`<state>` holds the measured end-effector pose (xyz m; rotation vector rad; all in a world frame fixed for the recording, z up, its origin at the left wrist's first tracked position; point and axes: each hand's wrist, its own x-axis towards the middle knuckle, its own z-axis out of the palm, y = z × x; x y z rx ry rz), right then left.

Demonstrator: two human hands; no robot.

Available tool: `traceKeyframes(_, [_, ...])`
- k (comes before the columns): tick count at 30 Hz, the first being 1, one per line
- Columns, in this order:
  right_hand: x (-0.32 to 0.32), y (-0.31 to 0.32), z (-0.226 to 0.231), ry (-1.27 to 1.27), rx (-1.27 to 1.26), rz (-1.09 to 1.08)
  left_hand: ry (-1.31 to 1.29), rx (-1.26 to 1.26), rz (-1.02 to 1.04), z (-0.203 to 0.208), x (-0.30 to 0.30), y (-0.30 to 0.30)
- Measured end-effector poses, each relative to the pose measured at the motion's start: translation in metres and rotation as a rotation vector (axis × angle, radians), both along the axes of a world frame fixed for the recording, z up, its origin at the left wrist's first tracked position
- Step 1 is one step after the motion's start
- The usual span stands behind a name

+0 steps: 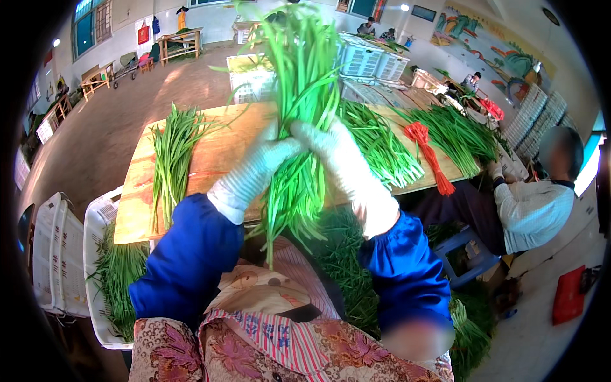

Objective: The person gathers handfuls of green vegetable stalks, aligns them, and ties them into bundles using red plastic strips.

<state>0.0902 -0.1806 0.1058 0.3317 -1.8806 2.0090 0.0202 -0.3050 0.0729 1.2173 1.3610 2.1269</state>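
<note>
A thick bunch of green garlic chives (302,76) stands upright before me, above the near edge of a wooden table (216,137). My left hand (270,156) and my right hand (328,143), both in pale knitted gloves, are closed around its middle from either side. The leaves fan out above my hands, and the lower ends hang loose below them. Flat on the table to the left lies a smaller bundle of chives (173,159). Right of the held bunch are a pile of chives (375,143) with pale ends and a hank of red ties (428,149).
More chives (455,130) cover the table's right end, where a seated co-worker (538,207) sits. A blue stool (468,251) stands below. Loose greens (347,274) lie under the table. At left are a white crate (95,305) of chives and stacked crates (60,254).
</note>
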Motion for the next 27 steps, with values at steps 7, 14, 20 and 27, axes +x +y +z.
traceKeyframes(7, [-0.003,0.012,0.046,0.092,0.172,-0.179,0.061,-0.066,-0.086,0.038,0.006,0.008])
traceKeyframes(14, [-0.01,0.027,0.05,0.254,1.01,-0.586,-0.018,0.146,-0.355,0.035,-0.014,0.028])
traceKeyframes(20, [-0.018,0.067,0.057,0.009,1.179,-0.402,-0.409,0.01,-0.334,0.021,0.014,0.048])
traceKeyframes(27, [0.077,0.099,0.034,-0.005,0.329,-0.396,-0.416,-0.021,-0.132,0.022,0.004,0.065])
